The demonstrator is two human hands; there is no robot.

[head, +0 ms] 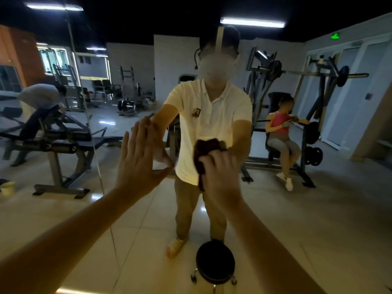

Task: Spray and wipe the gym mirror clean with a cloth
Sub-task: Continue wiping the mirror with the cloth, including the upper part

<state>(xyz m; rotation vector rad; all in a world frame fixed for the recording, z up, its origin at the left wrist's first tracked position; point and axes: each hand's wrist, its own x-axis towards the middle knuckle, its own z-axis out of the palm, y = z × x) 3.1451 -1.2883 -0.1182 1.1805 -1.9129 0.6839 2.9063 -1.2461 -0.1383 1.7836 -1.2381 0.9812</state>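
Observation:
The gym mirror [297, 219] fills almost the whole view and reflects me and the room behind. My left hand [137, 164] lies flat against the glass with straight fingers, meeting its own reflection. My right hand [220, 172] presses a dark red cloth [200, 158] onto the mirror at chest height of my reflection, fingers curled over the cloth. A vertical seam [95, 145] between mirror panels runs just left of my left hand. No spray bottle is in view.
A round black stool [215, 264] stands close below my right arm at the mirror's foot. Reflected are weight benches at left, a plate-loaded machine with a seated person [282, 132] at right, and a yellow bucket [8, 186] at far left.

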